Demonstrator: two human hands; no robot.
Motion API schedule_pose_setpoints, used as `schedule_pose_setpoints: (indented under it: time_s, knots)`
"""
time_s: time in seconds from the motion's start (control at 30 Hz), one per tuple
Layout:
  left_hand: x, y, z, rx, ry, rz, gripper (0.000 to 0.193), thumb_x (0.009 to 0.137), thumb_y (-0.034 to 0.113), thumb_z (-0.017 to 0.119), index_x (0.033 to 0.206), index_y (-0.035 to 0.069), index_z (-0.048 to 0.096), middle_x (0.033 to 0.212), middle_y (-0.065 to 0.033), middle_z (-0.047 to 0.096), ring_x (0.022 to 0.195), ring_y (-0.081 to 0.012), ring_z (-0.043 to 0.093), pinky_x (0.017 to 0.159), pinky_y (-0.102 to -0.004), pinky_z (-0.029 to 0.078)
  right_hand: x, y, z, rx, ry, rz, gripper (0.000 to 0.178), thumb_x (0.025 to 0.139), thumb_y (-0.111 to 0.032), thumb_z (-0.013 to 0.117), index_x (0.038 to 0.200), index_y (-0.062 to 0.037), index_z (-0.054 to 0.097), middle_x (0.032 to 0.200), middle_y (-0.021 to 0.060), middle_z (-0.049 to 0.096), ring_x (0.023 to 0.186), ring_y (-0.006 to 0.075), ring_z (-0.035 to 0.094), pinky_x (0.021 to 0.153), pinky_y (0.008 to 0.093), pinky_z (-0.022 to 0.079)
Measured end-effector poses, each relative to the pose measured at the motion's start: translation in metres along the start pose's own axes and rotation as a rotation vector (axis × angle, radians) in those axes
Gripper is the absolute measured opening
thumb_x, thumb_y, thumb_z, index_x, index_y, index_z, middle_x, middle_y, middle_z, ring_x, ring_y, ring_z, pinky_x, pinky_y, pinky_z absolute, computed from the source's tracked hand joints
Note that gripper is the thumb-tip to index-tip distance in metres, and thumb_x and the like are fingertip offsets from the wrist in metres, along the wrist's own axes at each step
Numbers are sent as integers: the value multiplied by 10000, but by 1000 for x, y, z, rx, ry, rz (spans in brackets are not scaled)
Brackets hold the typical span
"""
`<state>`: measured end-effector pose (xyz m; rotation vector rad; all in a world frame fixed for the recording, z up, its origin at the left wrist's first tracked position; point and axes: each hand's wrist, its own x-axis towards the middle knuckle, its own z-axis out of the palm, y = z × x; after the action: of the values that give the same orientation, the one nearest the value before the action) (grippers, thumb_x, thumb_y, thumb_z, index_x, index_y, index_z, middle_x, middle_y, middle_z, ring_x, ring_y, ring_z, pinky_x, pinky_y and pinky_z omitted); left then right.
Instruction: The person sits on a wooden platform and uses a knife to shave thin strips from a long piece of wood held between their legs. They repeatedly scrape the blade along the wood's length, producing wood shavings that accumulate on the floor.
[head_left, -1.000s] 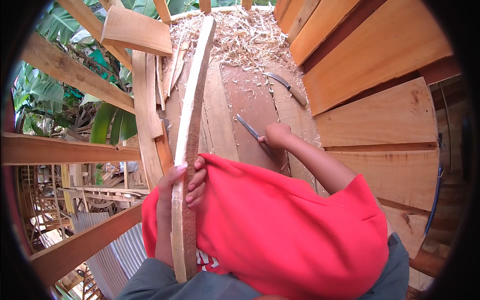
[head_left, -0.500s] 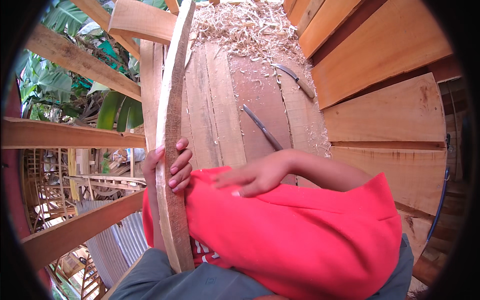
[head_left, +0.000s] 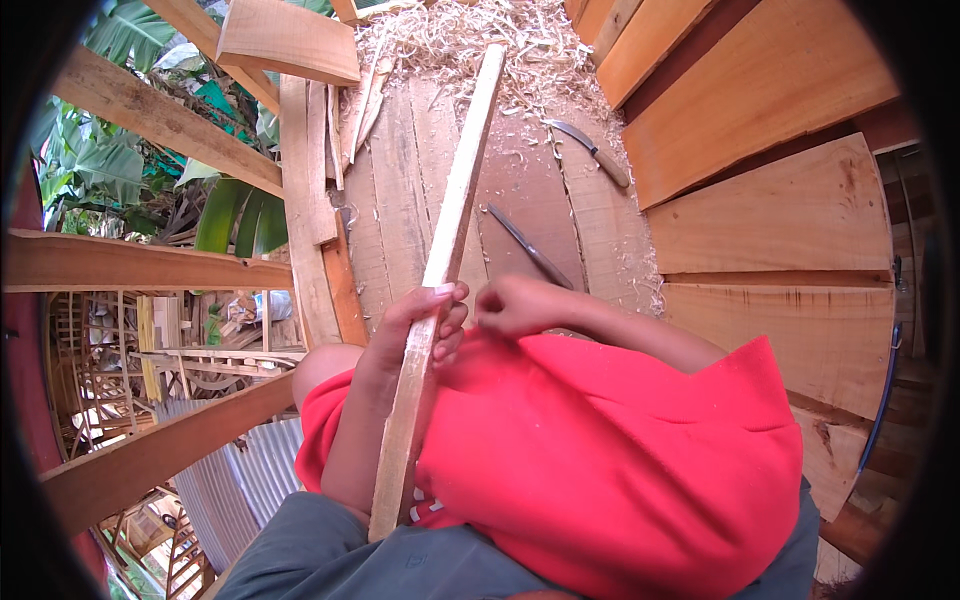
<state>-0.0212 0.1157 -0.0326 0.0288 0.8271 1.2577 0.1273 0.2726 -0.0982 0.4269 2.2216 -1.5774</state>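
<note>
My left hand is wrapped around a long squared wooden stick. The stick slants up and away to the right, its lower end against my lap. Close to the right of it is my right hand, its fingers curled in above the red shirt; whether they hold anything is hidden. Beyond that hand a straight-bladed knife lies on the plank floor, the end of its handle near my right forearm. A knife with a curved blade and brown handle rests farther off to the right.
Pale wood shavings are heaped at the far end of the floor. Wide board walling stands on the right. Open wooden rails run along the left, with loose wood strips beside them and a short board above.
The stick has swung to the right at its far end, and my left hand has moved right with it. My right hand has lifted off the shirt and curled its fingers.
</note>
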Motion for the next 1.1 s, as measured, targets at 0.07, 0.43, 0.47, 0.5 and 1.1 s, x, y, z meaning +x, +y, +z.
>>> schedule_pose_setpoints:
  time_s: [0.07, 0.43, 0.47, 0.5, 1.1]
  knots:
    - [4, -2, 1, 14, 33, -48, 292, 909, 348, 647, 974, 85, 536, 641, 8, 452, 462, -96, 454, 434, -234, 359, 14, 15, -14, -199, 643, 130, 322, 933, -303, 643, 987, 14, 640, 834, 216, 702, 769, 343, 691, 686, 463, 533]
    - [4, 1, -4, 29, 44, -25, 267, 930, 340, 632, 962, 89, 549, 638, 2, 467, 457, -108, 462, 435, -253, 369, 15, 121, -32, -389, 550, 399, 320, 933, -228, 641, 1079, 32, 526, 977, 295, 660, 964, 465, 650, 833, 517, 511]
    - [4, 2, -3, 29, 53, -19, 266, 935, 341, 626, 963, 88, 548, 638, 2, 466, 456, -108, 462, 435, -254, 372, 17, 122, -37, -311, 603, 427, 302, 937, -212, 628, 1076, 34, 520, 973, 297, 657, 967, 472, 646, 835, 519, 507]
    - [4, 4, -4, 36, 53, -13, 269, 941, 343, 618, 967, 86, 544, 639, 3, 463, 456, -106, 462, 433, -252, 376, 18, 123, -46, -277, 721, 435, 284, 947, -207, 615, 1065, 33, 521, 965, 278, 663, 928, 444, 656, 810, 505, 510]
    - [-36, 46, -23, -132, 72, 277, 287, 998, 330, 521, 1044, 53, 461, 671, 11, 413, 455, -71, 426, 378, -202, 384, -46, 6, 51, 161, -811, -90, 438, 949, -417, 701, 835, -77, 449, 724, -21, 438, 711, 130, 447, 710, 321, 418]
